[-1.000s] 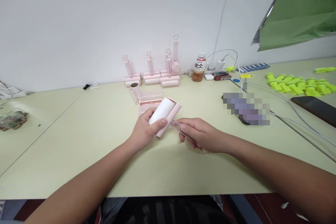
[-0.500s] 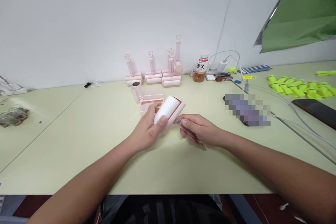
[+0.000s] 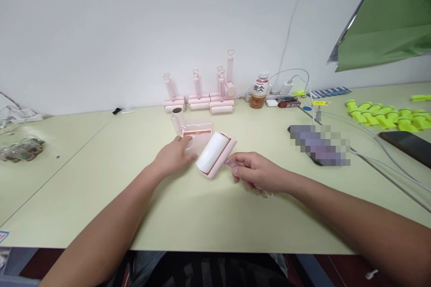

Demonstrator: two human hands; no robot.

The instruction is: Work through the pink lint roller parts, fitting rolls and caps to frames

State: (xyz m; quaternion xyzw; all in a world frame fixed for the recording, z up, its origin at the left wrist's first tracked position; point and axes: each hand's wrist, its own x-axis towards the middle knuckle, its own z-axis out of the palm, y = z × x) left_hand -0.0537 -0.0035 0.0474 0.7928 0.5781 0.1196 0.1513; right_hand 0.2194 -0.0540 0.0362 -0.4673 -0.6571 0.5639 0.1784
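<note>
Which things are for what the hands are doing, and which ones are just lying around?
Probably part of it:
roller, in the right hand
clear cover, by the left hand
tube
matching rollers by the wall

Probably just lying around:
bottle
black phone
yellow pieces

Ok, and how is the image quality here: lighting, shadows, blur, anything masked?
Head view: lighting looks soft, with a faint shadow on the table below the roller; head view: the translucent piece by the left hand looks a bit smeared; head view: a mosaic covers much of the phone-like thing.
</note>
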